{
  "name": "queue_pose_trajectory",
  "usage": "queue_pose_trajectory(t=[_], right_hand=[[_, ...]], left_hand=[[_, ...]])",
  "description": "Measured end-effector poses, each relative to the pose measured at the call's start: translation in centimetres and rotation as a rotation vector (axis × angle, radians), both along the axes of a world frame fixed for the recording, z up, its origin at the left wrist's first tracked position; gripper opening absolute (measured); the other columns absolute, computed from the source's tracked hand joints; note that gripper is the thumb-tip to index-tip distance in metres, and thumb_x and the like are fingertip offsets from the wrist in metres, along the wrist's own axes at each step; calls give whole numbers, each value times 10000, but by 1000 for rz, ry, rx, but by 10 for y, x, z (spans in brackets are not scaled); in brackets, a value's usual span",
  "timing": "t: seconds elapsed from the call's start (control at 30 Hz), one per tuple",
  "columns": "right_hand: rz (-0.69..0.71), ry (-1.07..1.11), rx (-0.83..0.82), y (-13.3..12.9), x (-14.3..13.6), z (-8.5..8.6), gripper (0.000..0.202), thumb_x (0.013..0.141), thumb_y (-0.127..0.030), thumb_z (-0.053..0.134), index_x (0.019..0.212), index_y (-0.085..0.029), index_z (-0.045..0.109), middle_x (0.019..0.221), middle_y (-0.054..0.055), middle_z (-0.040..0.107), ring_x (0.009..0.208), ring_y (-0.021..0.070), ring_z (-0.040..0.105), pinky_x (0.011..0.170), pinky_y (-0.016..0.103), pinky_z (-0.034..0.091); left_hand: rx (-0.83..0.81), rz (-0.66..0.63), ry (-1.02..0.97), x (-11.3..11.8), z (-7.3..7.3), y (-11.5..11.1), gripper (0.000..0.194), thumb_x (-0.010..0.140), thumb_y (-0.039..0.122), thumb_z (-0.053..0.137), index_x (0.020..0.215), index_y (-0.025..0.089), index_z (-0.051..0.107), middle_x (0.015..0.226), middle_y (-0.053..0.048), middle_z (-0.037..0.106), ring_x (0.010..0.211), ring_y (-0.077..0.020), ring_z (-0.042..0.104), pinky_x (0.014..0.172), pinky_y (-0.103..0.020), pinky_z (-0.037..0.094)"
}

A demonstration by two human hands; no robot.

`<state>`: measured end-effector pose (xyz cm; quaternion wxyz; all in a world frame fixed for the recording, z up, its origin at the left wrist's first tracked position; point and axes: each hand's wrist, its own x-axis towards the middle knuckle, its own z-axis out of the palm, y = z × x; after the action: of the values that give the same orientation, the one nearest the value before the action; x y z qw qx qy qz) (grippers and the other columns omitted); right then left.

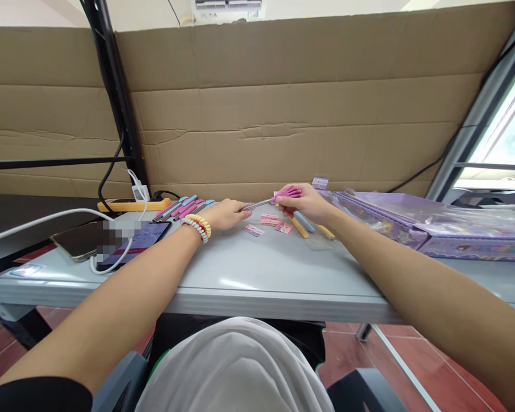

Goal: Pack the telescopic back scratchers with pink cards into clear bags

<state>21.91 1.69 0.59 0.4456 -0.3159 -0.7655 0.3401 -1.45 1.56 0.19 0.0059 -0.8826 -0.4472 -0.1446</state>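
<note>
The left arm reached up from the lower left, out of a black sleeve (38,393), with its elbow wide and its forearm slanting inward over the edge of the table (283,269). Bracelets (199,225) circled the wrist, and the left hand (224,214) lay low near the tabletop, back upward, its fingers pointing right toward the tip of a pink-handled tool (262,203). A bit of pink showed at those fingertips, but whether they pinched it or merely touched it could not be told. The right arm, bare along its visible length, came in from the lower right corner on a long diagonal, and the right hand (305,204) was bent inward, its fingers curled firmly around the tool's handle. The tool lay nearly level between the two hands, its metal part aimed left. Beneath and just in front of it were small printed labels (270,220); yellow sticks (299,228) lay under the right hand, colored pens (182,209) beside the left, and a purple box (467,243) beyond the right forearm.
</note>
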Motion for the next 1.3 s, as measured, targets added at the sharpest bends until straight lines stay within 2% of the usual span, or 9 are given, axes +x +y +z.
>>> queue_pose_trajectory(t=[0.27, 0.43, 0.53, 0.67, 0.8, 0.93, 1.03, 1.17, 1.3], right_hand=[[104, 233, -133, 2, -3, -1, 374, 598, -388, 782, 808, -140, 597, 743, 46, 628, 543, 135, 587, 396, 223, 428], [126, 53, -142, 1, -6, -6, 345, 657, -382, 744, 861, -149, 592, 753, 50, 656, 557, 126, 600, 416, 203, 449], [162, -50, -191, -1, -9, -9, 308, 736, -403, 672, 914, -162, 602, 800, 59, 669, 554, 119, 601, 405, 196, 451], [166, -14, -214, -3, -12, -8, 283, 812, -382, 586, 1006, -177, 602, 900, 77, 682, 626, 140, 626, 447, 219, 483], [185, 65, -236, -1, -12, -7, 250, 818, -352, 579, 994, -176, 605, 923, 80, 678, 670, 153, 628, 455, 234, 489], [107, 158, -240, 4, -8, -5, 247, 792, -365, 615, 929, -161, 624, 817, 67, 666, 633, 142, 611, 427, 218, 467], [14, 181, -215, 7, -5, -4, 263, 768, -384, 643, 874, -143, 629, 713, 56, 643, 570, 127, 587, 404, 203, 442], [-76, 163, -192, 6, -4, -3, 290, 738, -411, 669, 796, -130, 624, 625, 44, 609, 520, 112, 549, 382, 193, 412], [-121, 157, -127, 5, -6, -2, 306, 655, -392, 744, 706, -129, 598, 585, 26, 575, 519, 102, 528, 380, 185, 394]], left_hand=[[10, -53, -92, 8, 0, -5, 436, 882, 528, 259, 746, 191, 499, 744, -19, 576, 690, -151, 514, 610, -251, 361], [12, -76, -62, 12, -1, -6, 427, 879, 523, 256, 739, 194, 490, 708, -12, 567, 629, -143, 497, 572, -251, 344], [-17, -92, -43, 14, 0, -8, 439, 878, 523, 248, 811, 197, 534, 761, -16, 605, 665, -149, 521, 599, -248, 360], [-52, -81, -31, 16, 2, -12, 467, 879, 529, 237, 908, 198, 565, 837, -22, 637, 730, -157, 552, 644, -247, 378], [-24, -15, -50, 16, 2, -12, 500, 862, 567, 248, 887, 186, 571, 838, -36, 639, 738, -167, 558, 636, -257, 387], [53, 21, -71, 12, 0, -4, 442, 843, 541, 324, 917, 180, 568, 926, -47, 643, 796, -175, 568, 682, -260, 404], [61, 80, -4, 5, -3, 7, 441, 817, 515, 376, 989, 161, 575, 1061, -85, 617, 932, -204, 561, 777, -274, 413], [-100, 160, 141, -3, -8, 18, 524, 769, 589, 392, 1032, 185, 598, 1092, -81, 618, 964, -218, 565, 796, -284, 422], [-194, 156, 192, -6, -9, 21, 604, 723, 668, 375, 1038, 211, 613, 1083, -64, 631, 936, -207, 574, 779, -277, 420]])
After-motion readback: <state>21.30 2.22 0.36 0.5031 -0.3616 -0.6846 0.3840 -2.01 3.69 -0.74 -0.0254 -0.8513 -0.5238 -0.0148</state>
